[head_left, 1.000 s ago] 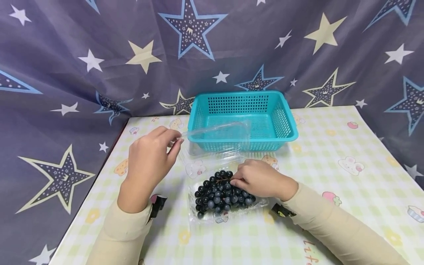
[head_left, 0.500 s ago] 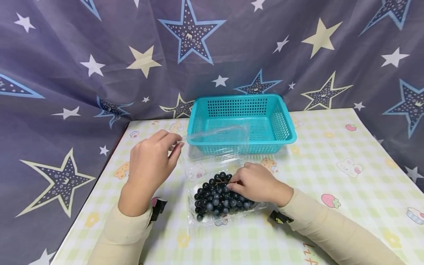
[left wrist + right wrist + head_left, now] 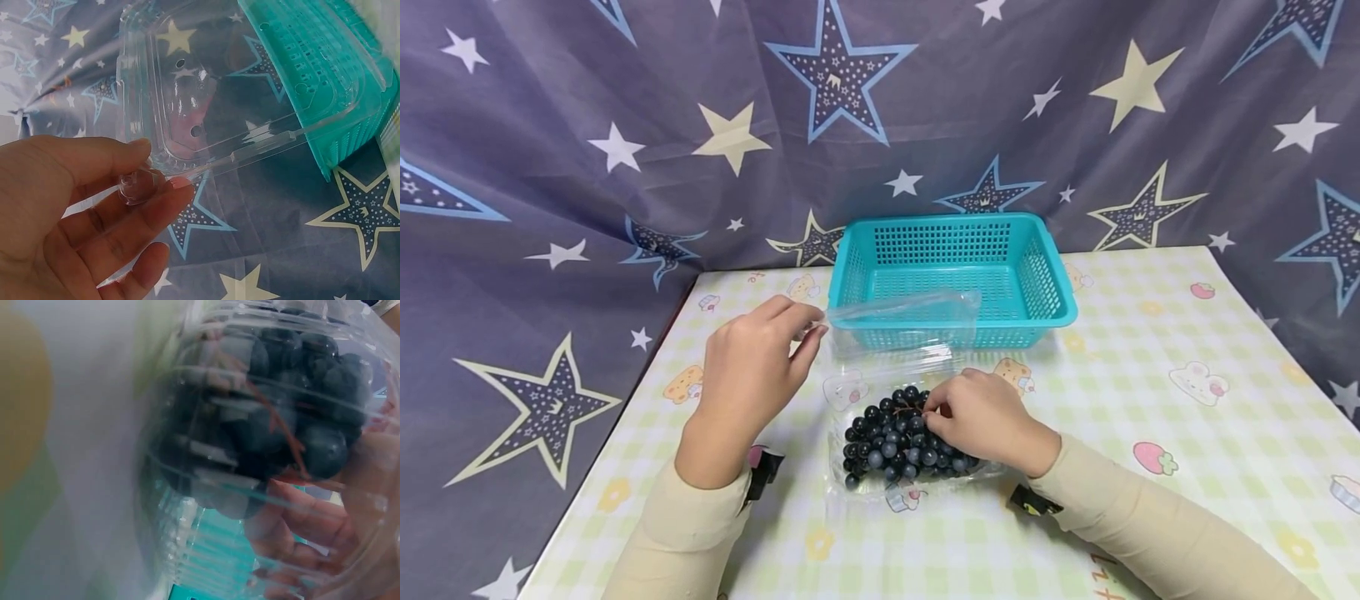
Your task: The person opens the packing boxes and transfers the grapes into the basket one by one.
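Note:
In the head view, a bunch of dark grapes (image 3: 887,437) lies in the base of a clear plastic clamshell box (image 3: 841,492). The box's lid (image 3: 187,119) is tilted up on the far side. My left hand (image 3: 752,367) pinches the lid's near left corner between thumb and fingers, as the left wrist view shows close up. Over the upper right of the bunch, my right hand (image 3: 985,417) pinches at the brown stem (image 3: 272,415). Seen through the clear box wall in the right wrist view, its fingertips (image 3: 269,525) sit beside the grapes, partly hidden by them.
A turquoise plastic basket (image 3: 955,222) with perforated walls stands right behind the box, overlapped by the raised lid in the head view. A checked, patterned cloth (image 3: 1150,533) covers the table. Behind it hangs a dark curtain (image 3: 655,183) printed with stars.
My right hand has shifted slightly left over the grapes, fingers at the stem. The left hand keeps its pinch on the raised lid. The head view has shifted a little.

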The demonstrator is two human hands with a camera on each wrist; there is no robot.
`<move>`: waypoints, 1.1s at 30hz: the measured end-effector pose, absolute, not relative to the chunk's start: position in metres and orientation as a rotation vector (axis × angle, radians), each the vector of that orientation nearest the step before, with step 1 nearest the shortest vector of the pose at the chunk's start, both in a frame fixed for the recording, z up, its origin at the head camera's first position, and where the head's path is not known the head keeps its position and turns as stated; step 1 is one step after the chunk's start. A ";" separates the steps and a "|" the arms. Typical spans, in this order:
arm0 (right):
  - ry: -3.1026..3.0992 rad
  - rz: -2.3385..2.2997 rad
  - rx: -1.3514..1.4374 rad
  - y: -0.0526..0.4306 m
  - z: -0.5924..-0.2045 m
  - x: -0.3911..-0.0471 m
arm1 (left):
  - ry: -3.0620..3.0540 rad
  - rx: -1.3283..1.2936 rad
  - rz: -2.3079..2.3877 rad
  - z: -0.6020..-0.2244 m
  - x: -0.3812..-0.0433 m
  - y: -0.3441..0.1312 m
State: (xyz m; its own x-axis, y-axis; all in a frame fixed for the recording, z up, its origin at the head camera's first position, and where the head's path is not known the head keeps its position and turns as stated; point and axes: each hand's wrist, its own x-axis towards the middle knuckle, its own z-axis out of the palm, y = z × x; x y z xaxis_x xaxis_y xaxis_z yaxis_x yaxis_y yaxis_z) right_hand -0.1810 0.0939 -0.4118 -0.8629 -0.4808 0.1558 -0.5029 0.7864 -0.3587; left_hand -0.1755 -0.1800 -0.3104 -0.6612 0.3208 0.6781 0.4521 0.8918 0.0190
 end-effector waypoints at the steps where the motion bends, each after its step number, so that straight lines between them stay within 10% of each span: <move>1: -2.923 0.609 0.794 0.094 -0.412 -0.181 | -2.346 -0.553 -0.241 -0.310 -0.176 -0.180; 33: -2.857 0.354 0.809 0.093 -0.418 -0.181 | -2.363 -0.566 -0.226 -0.312 -0.175 -0.176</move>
State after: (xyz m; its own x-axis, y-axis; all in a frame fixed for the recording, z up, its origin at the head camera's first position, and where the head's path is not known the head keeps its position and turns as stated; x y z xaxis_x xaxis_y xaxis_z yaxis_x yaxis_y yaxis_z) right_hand -0.1813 0.0927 -0.4179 -0.8431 -0.4959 0.2080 -0.5317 0.8267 -0.1841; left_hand -0.1754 -0.1763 -0.3116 -0.6694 0.3365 0.6623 0.4558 0.8900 0.0084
